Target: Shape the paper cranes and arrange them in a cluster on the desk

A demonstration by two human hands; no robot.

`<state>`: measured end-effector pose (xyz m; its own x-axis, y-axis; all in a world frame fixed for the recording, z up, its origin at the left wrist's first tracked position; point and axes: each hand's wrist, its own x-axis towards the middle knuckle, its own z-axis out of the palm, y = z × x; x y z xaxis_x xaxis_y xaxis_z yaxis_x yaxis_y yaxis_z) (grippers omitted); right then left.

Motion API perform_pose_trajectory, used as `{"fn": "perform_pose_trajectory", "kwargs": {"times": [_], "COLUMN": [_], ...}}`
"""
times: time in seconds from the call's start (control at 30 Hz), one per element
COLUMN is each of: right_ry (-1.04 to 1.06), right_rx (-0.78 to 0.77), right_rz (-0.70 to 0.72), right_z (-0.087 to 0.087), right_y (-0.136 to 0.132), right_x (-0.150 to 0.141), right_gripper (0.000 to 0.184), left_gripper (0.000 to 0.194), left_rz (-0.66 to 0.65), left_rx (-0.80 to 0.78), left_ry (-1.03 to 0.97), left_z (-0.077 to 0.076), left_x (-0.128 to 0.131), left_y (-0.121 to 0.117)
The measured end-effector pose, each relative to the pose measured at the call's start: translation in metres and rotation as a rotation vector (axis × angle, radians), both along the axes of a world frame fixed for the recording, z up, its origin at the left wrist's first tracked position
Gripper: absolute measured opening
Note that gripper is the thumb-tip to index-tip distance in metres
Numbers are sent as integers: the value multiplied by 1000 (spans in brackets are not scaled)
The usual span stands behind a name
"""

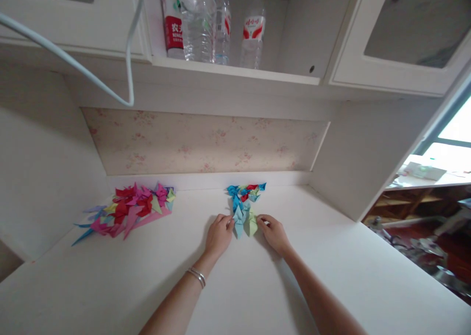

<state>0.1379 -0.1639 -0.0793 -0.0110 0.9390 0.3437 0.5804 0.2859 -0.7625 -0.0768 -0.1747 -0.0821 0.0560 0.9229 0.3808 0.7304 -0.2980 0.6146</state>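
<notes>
Two folded paper pieces, like origami cranes, lie side by side between my hands on the white desk. My left hand [220, 233] pinches the edge of the light blue paper crane [239, 221]. On the other side, my right hand [273, 232] has its thumb and fingers closed on the pale green paper crane [252, 223]. Just behind them sits a small group of blue, red and green folded papers [247, 192], close to the back wall. A larger heap of pink, red, blue and yellow folded papers [132, 207] lies to the left.
Overhead, a shelf [235, 70] holds several clear plastic bottles [253, 28] and a red-and-white can [172, 23]. A white cable [128, 75] hangs down at the upper left. Side panels [353, 148] bound the white desk [331, 256].
</notes>
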Motion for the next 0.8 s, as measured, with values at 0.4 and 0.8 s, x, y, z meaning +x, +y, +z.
{"fn": "perform_pose_trajectory", "kwargs": {"times": [0.4, 0.8], "right_ry": [-63, -127], "right_rx": [42, 11], "right_rz": [147, 141], "right_z": [2, 1], "right_y": [-8, 0], "right_x": [0, -1], "right_gripper": [35, 32], "left_gripper": [26, 29], "left_rz": [8, 12], "left_rx": [-2, -7], "left_ry": [18, 38], "left_z": [4, 5], "left_x": [0, 0], "left_y": [-5, -4]}}
